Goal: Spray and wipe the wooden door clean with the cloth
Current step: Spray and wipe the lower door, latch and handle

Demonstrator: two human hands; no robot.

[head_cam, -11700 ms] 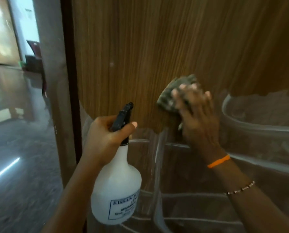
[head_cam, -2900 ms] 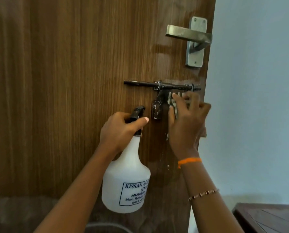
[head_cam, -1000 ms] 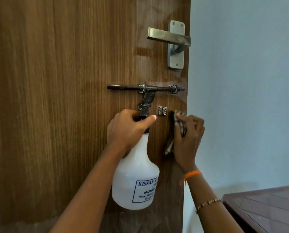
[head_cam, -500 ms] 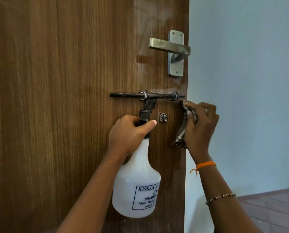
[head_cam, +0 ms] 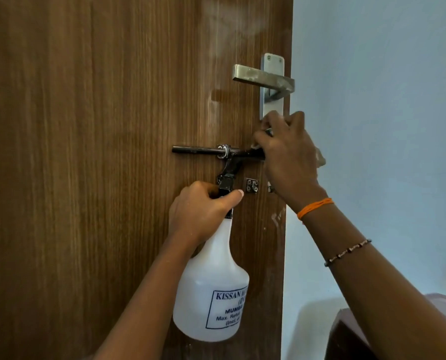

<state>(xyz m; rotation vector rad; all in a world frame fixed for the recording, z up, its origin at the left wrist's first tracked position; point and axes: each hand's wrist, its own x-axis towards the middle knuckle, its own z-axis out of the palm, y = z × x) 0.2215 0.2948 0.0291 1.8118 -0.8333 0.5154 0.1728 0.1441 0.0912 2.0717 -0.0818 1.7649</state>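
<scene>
Gripping the black trigger head of the white spray bottle, the left hand holds it upright in front of the wooden door, thumb laid across the top of the trigger. The right hand is curled at the door's latch edge, pressed over the right end of the black sliding bolt; the cloth is mostly hidden beneath it, a pale corner showing past the knuckles. Directly above that hand sits the metal lever handle on its backplate. A small screwed metal plate lies just below the bolt, between the two hands. Pale smears mark the wood around the handle and lower along the edge. An orange thread band and a beaded bracelet circle the right wrist. Beyond the door edge stands a light blue wall.
</scene>
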